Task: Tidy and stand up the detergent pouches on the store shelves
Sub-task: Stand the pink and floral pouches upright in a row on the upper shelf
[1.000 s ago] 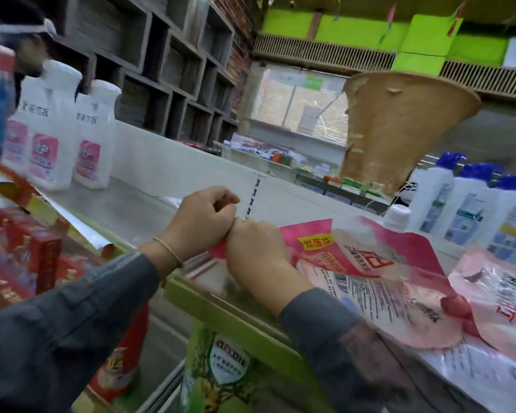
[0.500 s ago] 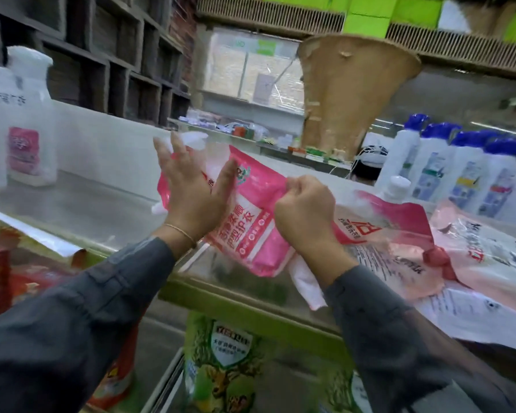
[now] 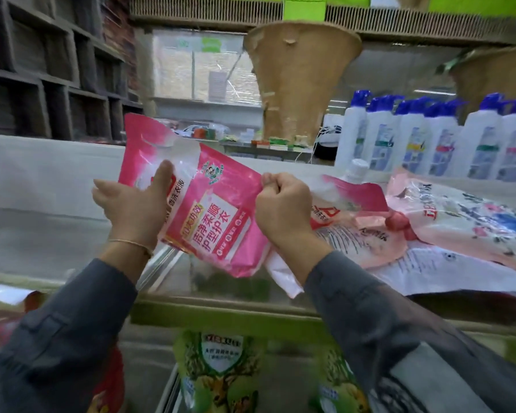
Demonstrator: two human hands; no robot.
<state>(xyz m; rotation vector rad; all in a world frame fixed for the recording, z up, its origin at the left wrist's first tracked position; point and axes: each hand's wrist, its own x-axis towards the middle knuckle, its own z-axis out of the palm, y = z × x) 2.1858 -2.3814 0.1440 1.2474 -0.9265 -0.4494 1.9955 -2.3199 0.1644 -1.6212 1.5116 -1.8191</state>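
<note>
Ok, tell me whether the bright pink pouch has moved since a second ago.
Yes. The bright pink pouch has come up off the shelf, tilted, held in both hands.

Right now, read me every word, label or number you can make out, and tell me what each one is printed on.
"洁净柔顺 护型护衣": white panel on the pink pouch, gripped by the left hand and right hand.
"香洗衣液": same pouch, beside the left thumb.
Pouches lying flat on the shelf: large red characters, too distorted to read.
Blue-capped white bottles: labels blurred.
Green bags below: badge text too blurred.
</note>
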